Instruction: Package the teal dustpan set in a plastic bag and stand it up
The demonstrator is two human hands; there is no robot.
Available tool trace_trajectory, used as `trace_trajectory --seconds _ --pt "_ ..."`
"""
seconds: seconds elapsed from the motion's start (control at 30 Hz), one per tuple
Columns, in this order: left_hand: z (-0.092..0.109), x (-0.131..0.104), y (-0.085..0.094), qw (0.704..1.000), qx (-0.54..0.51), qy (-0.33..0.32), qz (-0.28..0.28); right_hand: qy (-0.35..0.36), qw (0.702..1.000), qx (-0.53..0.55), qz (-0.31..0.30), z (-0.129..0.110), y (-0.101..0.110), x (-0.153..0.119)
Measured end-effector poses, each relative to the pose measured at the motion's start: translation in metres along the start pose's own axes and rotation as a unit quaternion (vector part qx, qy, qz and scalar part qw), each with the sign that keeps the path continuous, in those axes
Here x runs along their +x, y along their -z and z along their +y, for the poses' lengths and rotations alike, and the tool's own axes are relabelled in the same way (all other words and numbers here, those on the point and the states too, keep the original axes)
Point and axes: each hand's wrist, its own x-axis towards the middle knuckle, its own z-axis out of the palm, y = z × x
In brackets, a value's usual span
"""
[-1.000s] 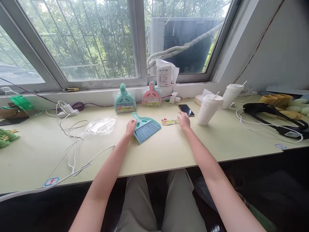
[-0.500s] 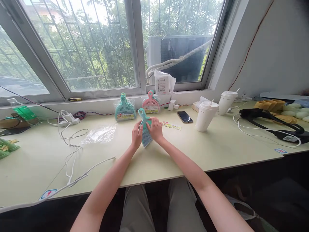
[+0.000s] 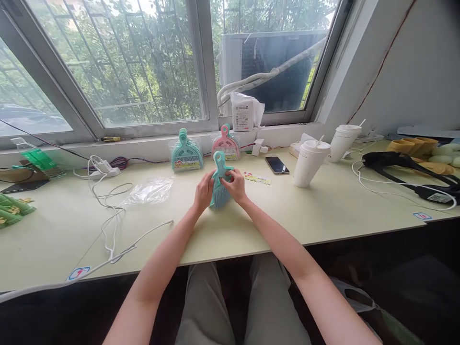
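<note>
Between my hands a teal dustpan and brush set (image 3: 220, 194) stands upright over the table, handle up and bristles down. My left hand (image 3: 204, 190) grips its left edge. On the other edge my right hand (image 3: 235, 185) is closed, thumb across the front. Behind it, against the wall, stand a stack of teal dustpan and brush sets (image 3: 187, 155) in clear wrapping and a pink dustpan and brush set (image 3: 225, 143). Right of my right hand lie printed label strips (image 3: 257, 178). A crumpled clear plastic bag (image 3: 149, 190) lies to the left.
A phone (image 3: 277, 165) and two white lidded cups (image 3: 311, 165) with straws stand on the right. Further right is a black strap-like device (image 3: 398, 175) with a white cable. White cables (image 3: 113, 225) and a power strip (image 3: 104, 170) spread across the left of the table (image 3: 287, 225).
The dustpan and brush set in my hands has turned more upright, its handle now higher and a little further right. My head view has tilted down slightly.
</note>
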Motion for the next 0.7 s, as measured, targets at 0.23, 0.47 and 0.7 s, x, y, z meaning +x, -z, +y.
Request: trace_trajectory --seconds 0.23,0.47,0.7 --pt "-0.012 0.012 0.003 0.999 -0.003 0.024 -0.029 0.024 0.991 -0.131 -0.019 -0.011 0.017 0.006" --pt "-0.023 0.022 0.013 0.988 0.086 0.107 -0.066 0.013 0.976 -0.216 -0.033 -0.025 0.028 0.005" --pt "-0.095 0.020 0.095 0.924 0.237 0.295 0.058 -0.018 0.954 -0.296 -0.044 -0.003 0.068 0.015"
